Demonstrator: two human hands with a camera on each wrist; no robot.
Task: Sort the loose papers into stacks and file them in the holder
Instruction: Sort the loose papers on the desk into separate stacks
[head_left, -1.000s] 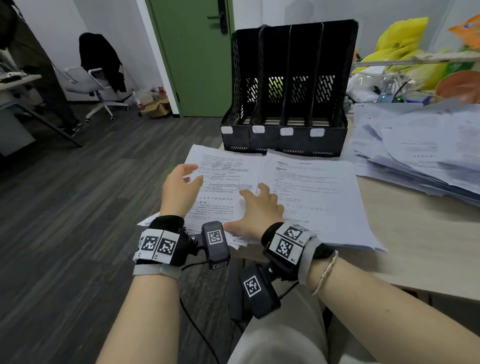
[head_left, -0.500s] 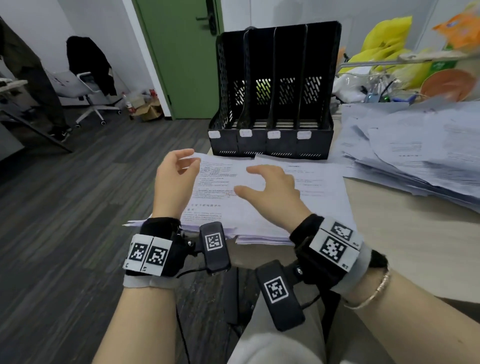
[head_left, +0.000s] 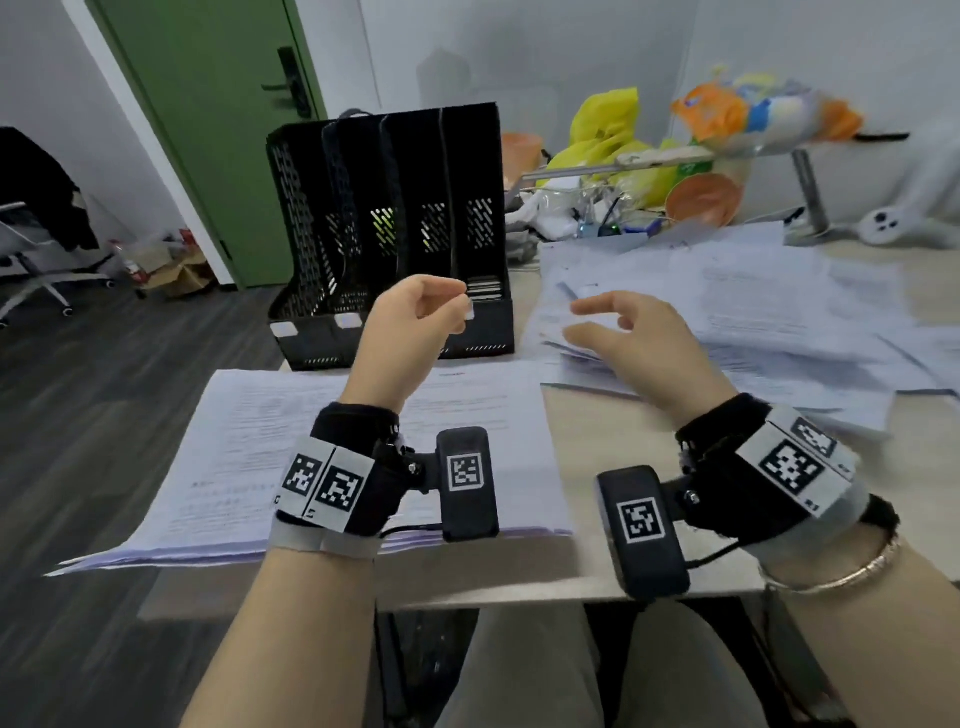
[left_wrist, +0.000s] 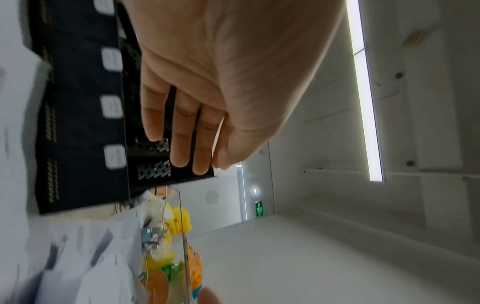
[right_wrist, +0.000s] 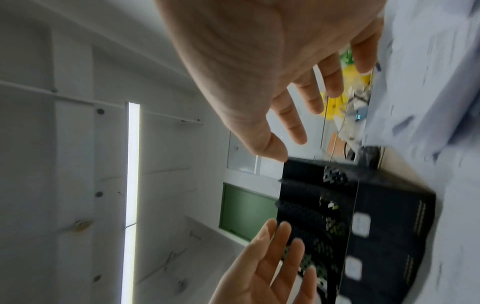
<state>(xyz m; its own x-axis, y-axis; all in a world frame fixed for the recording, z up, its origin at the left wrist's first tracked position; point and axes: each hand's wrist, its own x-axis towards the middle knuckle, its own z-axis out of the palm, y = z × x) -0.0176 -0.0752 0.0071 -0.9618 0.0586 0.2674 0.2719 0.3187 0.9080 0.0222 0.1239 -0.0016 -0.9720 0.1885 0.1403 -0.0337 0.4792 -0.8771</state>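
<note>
We are in an office: a pale desk (head_left: 623, 431) carries spread printed papers (head_left: 769, 306) and a black mesh file holder (head_left: 389, 218) with labelled slots (four of them). A swivel chair (head_left: 31, 249) with a dark jacket stands on grey plank flooring by a green door (head_left: 208, 104), under ceiling strip lighting (left_wrist: 363, 92).

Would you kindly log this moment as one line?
left hand: open, raised | right hand: open, over loose papers | holder: no papers seen | stack: on desk

Neat stack (head_left: 291, 457) before empty black holder (head_left: 395, 223) — loose papers (head_left: 753, 306) rightward.
</note>
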